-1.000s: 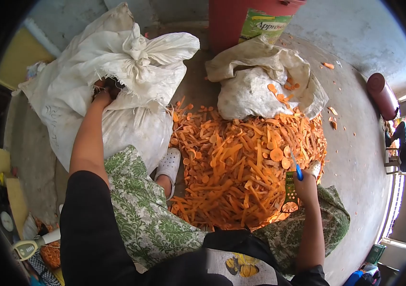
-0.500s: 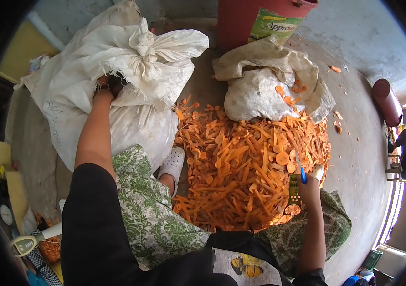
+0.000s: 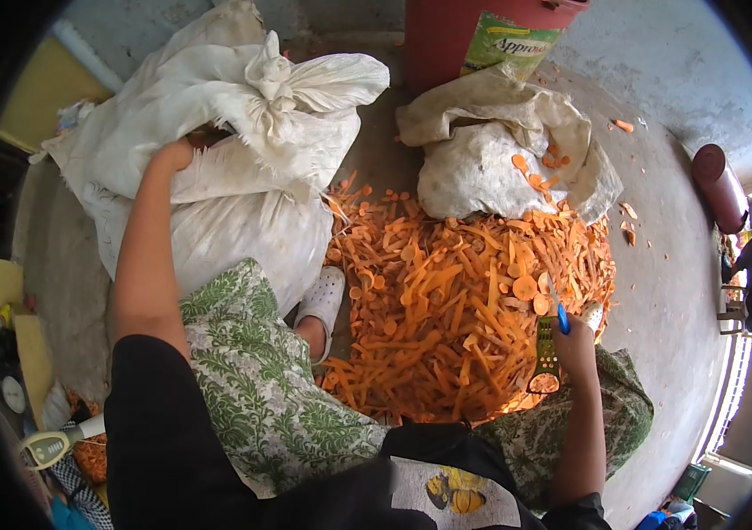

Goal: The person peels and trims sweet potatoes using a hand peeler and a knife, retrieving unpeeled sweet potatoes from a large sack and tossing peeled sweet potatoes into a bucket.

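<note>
My left hand [image 3: 176, 155] is at the torn opening of a large white woven sack [image 3: 252, 234] tied in a knot at the top. Its fingers are hidden inside the hole. My right hand [image 3: 575, 346] is wrapped round the blue handle of a knife [image 3: 562, 320], whose blade points up and away over a heap of cut carrots [image 3: 446, 327]. Beside that hand is a green strip with holes [image 3: 546, 344], ending in a dark ring; I cannot make out what it is. The heap holds carrot strips and round slices.
A second white sack [image 3: 473, 172] lies behind the heap, with carrot slices on it. Beyond stands a red bucket [image 3: 438, 44] with a green label. A dark red cylinder [image 3: 718, 188] is at the right wall. A grey clog [image 3: 321, 309] sits between sack and heap.
My left forearm has shifted left, and more of my left hand shows at the sack's hole. The cloth around the opening has moved. My right hand keeps its place with the knife.
</note>
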Available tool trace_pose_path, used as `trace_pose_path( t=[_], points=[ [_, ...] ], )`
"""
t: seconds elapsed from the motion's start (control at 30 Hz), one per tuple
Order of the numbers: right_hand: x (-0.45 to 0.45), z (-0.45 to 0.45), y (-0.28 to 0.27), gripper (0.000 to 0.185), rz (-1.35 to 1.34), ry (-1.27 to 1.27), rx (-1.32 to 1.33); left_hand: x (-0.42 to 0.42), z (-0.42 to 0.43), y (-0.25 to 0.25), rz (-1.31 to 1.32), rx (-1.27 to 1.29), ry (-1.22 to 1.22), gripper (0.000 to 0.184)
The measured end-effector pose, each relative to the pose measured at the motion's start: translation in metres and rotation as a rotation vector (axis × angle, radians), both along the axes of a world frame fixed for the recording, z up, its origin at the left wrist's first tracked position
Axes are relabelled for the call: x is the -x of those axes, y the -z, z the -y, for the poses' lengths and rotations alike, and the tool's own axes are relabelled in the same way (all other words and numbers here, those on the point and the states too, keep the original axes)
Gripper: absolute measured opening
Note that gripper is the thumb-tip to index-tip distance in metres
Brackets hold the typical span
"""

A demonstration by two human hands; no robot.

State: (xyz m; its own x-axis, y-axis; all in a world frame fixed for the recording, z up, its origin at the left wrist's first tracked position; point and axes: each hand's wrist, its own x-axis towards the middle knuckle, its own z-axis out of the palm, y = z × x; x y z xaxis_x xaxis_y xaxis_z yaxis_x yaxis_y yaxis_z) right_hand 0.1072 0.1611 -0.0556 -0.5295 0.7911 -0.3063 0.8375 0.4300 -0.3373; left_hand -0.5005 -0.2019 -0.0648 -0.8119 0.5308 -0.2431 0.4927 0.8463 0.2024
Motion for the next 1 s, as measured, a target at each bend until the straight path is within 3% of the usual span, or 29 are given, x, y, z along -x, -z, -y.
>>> trace_pose_path(
  t=[0.07,0.1,0.17,0.2,0.27,0.47,0.5,0.53,0.67,0.73,0.8,0.83,0.87,0.93,1.0],
  points=[
    [0.005,0.006,-0.012,0.025,0.006,-0.013,-0.002,-0.004,-0.003,-0.027,-0.182,0.270,-0.130,0.044],
    [0.001,0.005,-0.009,0.026,-0.014,-0.025,-0.017,-0.017,-0.008,-0.050,-0.188,0.269,-0.133,0.044],
    [-0.001,0.008,-0.012,0.026,-0.047,-0.029,-0.026,-0.059,-0.023,-0.098,0.036,-0.124,-0.086,0.044],
    [-0.002,0.010,-0.014,0.025,-0.071,-0.031,-0.034,-0.073,-0.026,-0.110,0.026,-0.129,-0.087,0.044],
    [-0.004,0.015,-0.024,0.025,-0.104,-0.019,-0.009,-0.100,-0.029,-0.130,0.007,-0.449,-0.038,0.043],
    [-0.021,0.016,-0.036,0.026,-0.228,-0.025,-0.002,-0.237,-0.021,-0.189,0.400,-0.730,-0.040,0.048],
    [-0.021,0.019,-0.040,0.026,-0.244,-0.024,0.012,-0.256,-0.019,-0.193,0.432,-0.836,0.111,0.053],
    [-0.022,0.021,-0.044,0.026,-0.259,-0.025,0.029,-0.273,-0.019,-0.196,0.463,-0.936,0.262,0.058],
    [-0.026,0.030,-0.051,0.027,-0.274,-0.042,0.047,-0.320,-0.036,-0.162,1.121,-1.088,0.264,0.085],
    [-0.027,0.032,-0.051,0.028,-0.256,-0.050,0.039,-0.353,-0.056,-0.149,1.351,-1.266,0.204,0.085],
    [-0.029,0.035,-0.050,0.028,-0.264,-0.081,0.101,-0.390,-0.073,-0.129,1.453,-1.462,0.076,0.066],
    [-0.030,0.033,-0.047,0.027,-0.310,-0.095,0.130,-0.409,-0.082,-0.126,1.457,-1.458,0.083,0.066],
    [-0.031,0.034,-0.045,0.027,-0.312,-0.087,0.126,-0.427,-0.091,-0.123,1.557,-1.375,-0.117,0.058],
    [-0.028,0.036,-0.045,0.027,-0.832,0.130,0.312,-0.438,-0.105,-0.105,1.764,-1.111,-0.387,0.049],
    [-0.024,0.038,-0.061,0.023,-0.877,0.197,0.303,-0.459,-0.117,-0.084,1.848,-1.148,-0.422,0.044]
  ],
)
